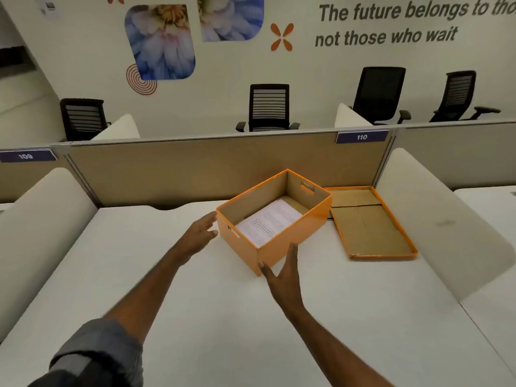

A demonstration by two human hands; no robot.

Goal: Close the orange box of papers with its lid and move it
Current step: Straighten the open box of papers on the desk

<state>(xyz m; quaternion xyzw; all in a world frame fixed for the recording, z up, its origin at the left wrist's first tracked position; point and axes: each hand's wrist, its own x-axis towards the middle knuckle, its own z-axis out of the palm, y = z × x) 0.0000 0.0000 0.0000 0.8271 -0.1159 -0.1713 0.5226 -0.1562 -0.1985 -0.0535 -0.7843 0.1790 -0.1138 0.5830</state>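
Two spread hands, left hand (200, 233) and right hand (283, 277), flank the lidless orange box (290, 241) holding papers (269, 222); lid (371, 227) lies beside.

Orange box (290, 238), orange-edged lid (371, 230), white printed papers (269, 222).

Office, numbered cubicle partitions (223, 166), swivel chairs (268, 107)

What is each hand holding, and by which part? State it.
Nothing is gripped. The left hand is open beside the orange box, near its left end. The right hand is open against the box's near corner. The lid lies untouched.
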